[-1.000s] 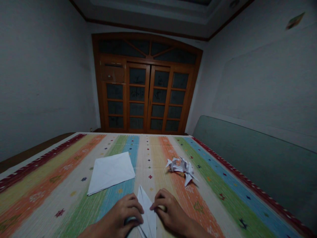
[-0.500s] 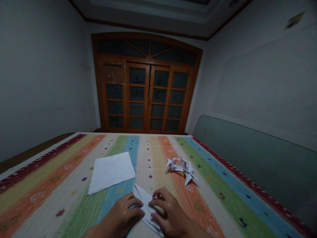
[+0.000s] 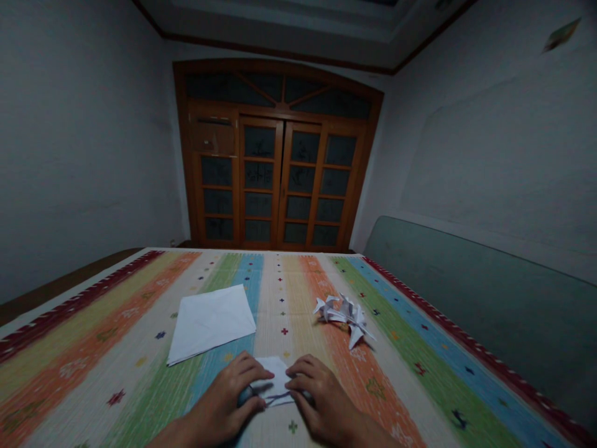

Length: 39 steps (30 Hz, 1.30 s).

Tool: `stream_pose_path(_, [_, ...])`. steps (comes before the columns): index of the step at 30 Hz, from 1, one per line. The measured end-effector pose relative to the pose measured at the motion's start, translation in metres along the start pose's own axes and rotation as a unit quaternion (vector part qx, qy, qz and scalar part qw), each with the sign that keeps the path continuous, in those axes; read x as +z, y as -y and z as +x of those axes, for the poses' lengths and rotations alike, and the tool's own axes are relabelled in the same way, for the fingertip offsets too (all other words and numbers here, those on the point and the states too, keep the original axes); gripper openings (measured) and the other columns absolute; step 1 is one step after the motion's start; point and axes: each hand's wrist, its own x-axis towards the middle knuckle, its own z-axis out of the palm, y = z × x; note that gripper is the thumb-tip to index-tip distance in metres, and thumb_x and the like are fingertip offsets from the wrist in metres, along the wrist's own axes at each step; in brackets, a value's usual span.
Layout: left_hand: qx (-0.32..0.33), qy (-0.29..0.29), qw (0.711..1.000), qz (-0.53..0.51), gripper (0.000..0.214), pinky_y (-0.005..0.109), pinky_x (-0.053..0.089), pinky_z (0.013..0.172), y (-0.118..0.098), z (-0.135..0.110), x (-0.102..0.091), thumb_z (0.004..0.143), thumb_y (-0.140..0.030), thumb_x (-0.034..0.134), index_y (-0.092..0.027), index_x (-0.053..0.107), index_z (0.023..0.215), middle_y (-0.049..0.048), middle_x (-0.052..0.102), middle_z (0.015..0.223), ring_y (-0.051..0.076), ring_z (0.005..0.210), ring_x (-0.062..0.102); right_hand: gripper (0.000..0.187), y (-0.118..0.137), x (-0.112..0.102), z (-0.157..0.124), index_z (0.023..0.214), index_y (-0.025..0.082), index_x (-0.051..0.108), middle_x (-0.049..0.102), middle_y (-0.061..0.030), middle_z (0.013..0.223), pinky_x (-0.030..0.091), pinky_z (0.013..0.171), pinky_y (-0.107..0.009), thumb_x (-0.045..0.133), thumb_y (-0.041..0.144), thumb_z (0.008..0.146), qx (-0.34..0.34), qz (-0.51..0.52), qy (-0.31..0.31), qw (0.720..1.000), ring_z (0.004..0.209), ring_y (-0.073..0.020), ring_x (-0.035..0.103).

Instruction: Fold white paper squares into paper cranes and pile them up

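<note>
A: Where is the folded white paper (image 3: 278,369) you are working with?

B: It is between your two hands, resting on your striped tablecloth (image 3: 292,298), with a crease or open edge along its near side.

A: And what are the fingers of your left hand (image 3: 239,389) doing?

B: They are curled, grasping the left side of the folded white paper, with your thumb at its near left corner.

A: Your right hand (image 3: 319,395)?

B: Your fingers there are bent and close together, gripping the right edge of the folded white paper. Your thumb lies partly hidden beneath them, so I cannot tell exactly where it presses.

A: What else do you have near the folded white paper?

B: Beyond it to the left, you have a flat stack of white paper sheets (image 3: 212,323), well clear of your fingers. Beyond it to the right, white origami figures (image 3: 345,317) lie bunched together. Far past it stand wooden glass-paned doors (image 3: 282,180).
</note>
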Motion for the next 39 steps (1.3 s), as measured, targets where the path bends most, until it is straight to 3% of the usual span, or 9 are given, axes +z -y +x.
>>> stream_pose_path(8, [-0.005,0.004,1.0,-0.002,0.027,0.035,0.05,0.091,0.007,0.001,0.004,0.09,-0.015,0.073,-0.027,0.075,0.115,0.0059,0.072,0.107,0.025,0.101,0.064,0.022,-0.005,0.005,-0.001,0.096,0.02,0.072,0.076,-0.0084,0.099,0.052,0.089,-0.038,0.058,0.005,0.088,0.036,0.001,-0.026,0.999,0.098,-0.0247,0.064])
stream_pose_path(15, [0.01,-0.012,1.0,-0.011,0.021,0.033,0.05,0.084,0.015,0.0,0.005,0.098,-0.015,0.062,-0.025,0.076,0.11,0.0058,0.075,0.1,0.024,0.094,0.067,0.027,-0.005,0.003,0.001,0.1,0.02,0.073,0.076,-0.0087,0.1,0.053,0.086,-0.037,0.057,0.002,0.089,0.029,0.009,-0.04,0.999,0.098,-0.0253,0.063])
stream_pose_path(25, [0.031,-0.029,0.999,-0.017,0.023,0.03,0.048,0.077,0.016,-0.002,0.006,0.096,-0.009,0.058,-0.023,0.075,0.099,0.0048,0.076,0.091,0.022,0.087,0.068,0.025,-0.004,0.003,0.0,0.096,0.017,0.073,0.071,-0.0115,0.097,0.051,0.08,-0.036,0.057,0.0,0.087,0.022,-0.028,-0.04,0.999,0.096,-0.0261,0.062])
stream_pose_path(33, [0.043,-0.022,0.999,-0.001,0.025,0.028,0.046,0.074,0.015,-0.002,0.009,0.093,-0.005,0.057,-0.023,0.073,0.098,0.0037,0.075,0.087,0.021,0.084,0.067,0.028,0.008,0.007,-0.003,0.1,0.02,0.072,0.068,-0.0095,0.103,0.05,0.083,-0.038,0.083,0.026,0.075,0.013,-0.048,0.04,0.998,0.097,-0.0279,0.06])
stream_pose_path(39, [0.036,-0.001,0.999,-0.015,0.022,0.027,0.046,0.075,0.014,-0.004,0.011,0.094,-0.008,0.06,-0.024,0.075,0.099,0.003,0.074,0.088,0.02,0.083,0.067,0.006,0.006,0.014,-0.003,0.093,0.021,0.071,0.068,-0.0077,0.097,0.048,0.077,-0.031,0.069,0.017,0.088,-0.024,-0.052,0.014,0.998,0.09,-0.0225,0.062])
